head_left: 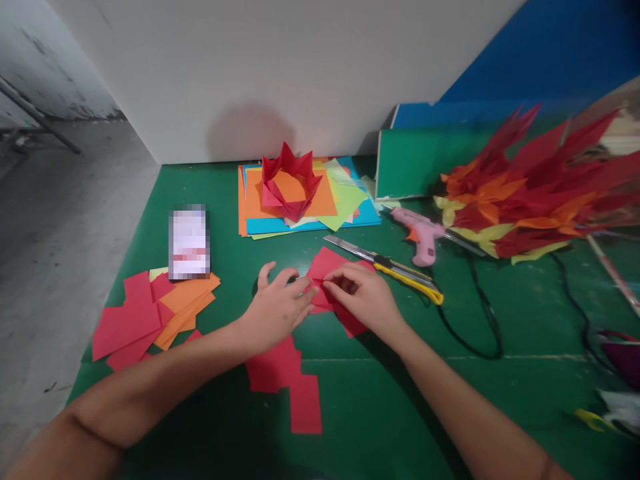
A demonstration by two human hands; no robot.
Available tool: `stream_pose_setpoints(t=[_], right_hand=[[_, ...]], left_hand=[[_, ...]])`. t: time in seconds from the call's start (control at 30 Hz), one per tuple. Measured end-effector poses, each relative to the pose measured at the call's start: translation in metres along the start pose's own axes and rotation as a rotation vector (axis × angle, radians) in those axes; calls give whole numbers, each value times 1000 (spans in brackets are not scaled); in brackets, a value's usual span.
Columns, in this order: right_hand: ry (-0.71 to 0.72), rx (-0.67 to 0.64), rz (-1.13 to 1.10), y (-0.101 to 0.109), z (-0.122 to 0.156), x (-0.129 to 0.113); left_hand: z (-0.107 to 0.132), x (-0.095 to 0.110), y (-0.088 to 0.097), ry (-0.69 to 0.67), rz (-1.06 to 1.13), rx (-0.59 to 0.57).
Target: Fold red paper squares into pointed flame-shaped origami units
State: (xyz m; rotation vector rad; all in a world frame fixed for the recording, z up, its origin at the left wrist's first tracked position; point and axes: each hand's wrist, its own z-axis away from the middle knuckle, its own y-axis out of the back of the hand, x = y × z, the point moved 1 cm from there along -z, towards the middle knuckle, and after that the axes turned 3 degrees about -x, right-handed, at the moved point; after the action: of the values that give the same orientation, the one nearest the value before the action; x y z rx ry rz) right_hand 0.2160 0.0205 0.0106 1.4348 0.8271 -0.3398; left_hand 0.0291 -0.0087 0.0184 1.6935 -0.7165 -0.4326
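Note:
My right hand (367, 293) pinches a piece of red paper (323, 263) between thumb and forefinger above the green table. Fingers spread, my left hand (277, 303) reaches to the left edge of that paper; its fingertips are at or near the pinched spot, and whether they press on it I cannot tell. Other red sheets (353, 323) lie under and around my right hand. Below my left hand are more red paper pieces (306, 403). A yellow utility knife (395, 270) with its blade out rests just behind my right hand.
A red pointed paper ring (293, 190) sits on stacked coloured paper (313, 225). Right of it are a pink glue gun (425, 237) with a black cord and a bunch of red-orange paper flowers (540, 193). On the left lie a phone (190, 243) and red and orange pieces (133, 320).

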Motion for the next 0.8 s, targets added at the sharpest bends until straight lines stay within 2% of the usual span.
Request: stream_pose_setpoints(t=[0.37, 0.57, 0.8], right_hand=[[303, 11, 92, 2, 7, 3], [319, -15, 102, 4, 8, 4], [351, -39, 148, 3, 7, 9]], left_hand=[[0, -1, 0, 16, 27, -44], [0, -2, -1, 34, 54, -69], [0, -3, -3, 31, 89, -48]])
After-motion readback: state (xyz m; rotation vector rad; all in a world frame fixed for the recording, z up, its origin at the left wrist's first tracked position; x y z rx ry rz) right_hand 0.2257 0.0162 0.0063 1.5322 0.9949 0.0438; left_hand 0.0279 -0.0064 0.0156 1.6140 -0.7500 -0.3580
